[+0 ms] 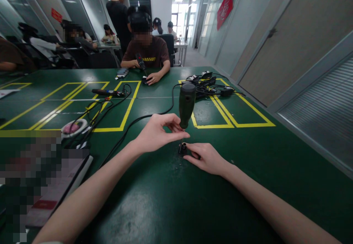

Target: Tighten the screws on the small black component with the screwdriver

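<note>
A screwdriver (187,104) with a dark green handle stands nearly upright in front of me, its thin shaft pointing down. My left hand (162,131) pinches it low, where handle meets shaft, thumb and fingers closed. Below the tip, a small black part (182,149) with a short round post rests on the green tabletop (154,207). My right hand (205,157) grips this part from its right side between thumb and fingertips. Whether the tip touches the part is hard to make out.
Black cables with plugs (204,85) lie heaped behind the screwdriver. Left are a power screwdriver (107,92) with a cord, a tape roll (74,128) and a blurred tablet-like object (63,188). Across the table, a person (146,52) works with a power tool. Yellow tape (213,126) marks rectangles.
</note>
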Demonstrator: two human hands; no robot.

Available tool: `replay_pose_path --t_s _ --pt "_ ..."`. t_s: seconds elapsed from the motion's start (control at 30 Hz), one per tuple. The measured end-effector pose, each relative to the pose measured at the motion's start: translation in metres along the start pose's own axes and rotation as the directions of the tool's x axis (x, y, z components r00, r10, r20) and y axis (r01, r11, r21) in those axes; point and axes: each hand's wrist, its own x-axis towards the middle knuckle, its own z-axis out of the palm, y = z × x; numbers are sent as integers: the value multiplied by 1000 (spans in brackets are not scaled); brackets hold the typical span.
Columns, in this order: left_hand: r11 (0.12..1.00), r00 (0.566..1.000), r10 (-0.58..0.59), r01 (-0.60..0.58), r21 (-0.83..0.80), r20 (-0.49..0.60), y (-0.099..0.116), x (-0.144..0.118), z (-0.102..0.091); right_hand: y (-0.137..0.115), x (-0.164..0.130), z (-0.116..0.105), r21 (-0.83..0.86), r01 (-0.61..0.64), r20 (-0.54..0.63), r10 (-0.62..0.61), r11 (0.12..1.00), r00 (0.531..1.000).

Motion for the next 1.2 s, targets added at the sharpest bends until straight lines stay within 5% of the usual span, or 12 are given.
replay_pose_path --t_s 0.3,0.53,1.2 --pt "992 997 72 -69 105 -23 1 -3 6 -1 2 0 0 -2 -2 2 1000 1000" --pt "997 996 76 -77 15 37 8 -5 7 -2 2 0 4 -13 7 13 1000 1000" --pt "986 995 -100 97 -137 -17 7 -2 9 -1 1 0 3 -6 5 6 1000 1000"
